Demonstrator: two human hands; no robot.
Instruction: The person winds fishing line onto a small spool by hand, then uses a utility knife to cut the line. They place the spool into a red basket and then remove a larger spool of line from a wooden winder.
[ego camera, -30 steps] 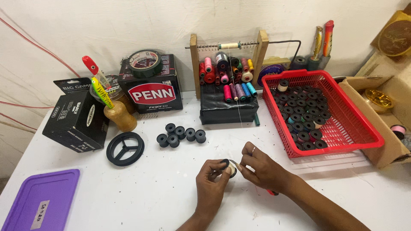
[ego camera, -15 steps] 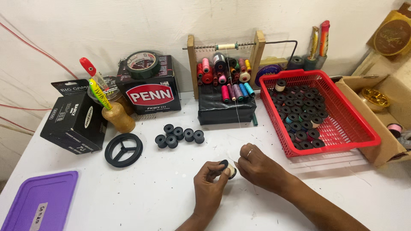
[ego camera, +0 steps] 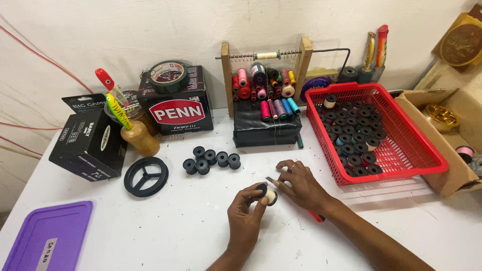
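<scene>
My left hand pinches a small black spool wound with cream thread just above the white table. Right beside it, my right hand grips a red-handled cutter; its grey blade tip points at the spool. A thin thread runs from the wooden thread rack down toward my hands.
Several empty black spools and a black wheel lie to the left. A red basket of spools sits at the right, black boxes and a jar with lures at the back left, a purple lid at the front left.
My right hand has shifted from pinching the thread by the spool to holding the cutter's blade against it. The left hand has stayed in place with the spool.
</scene>
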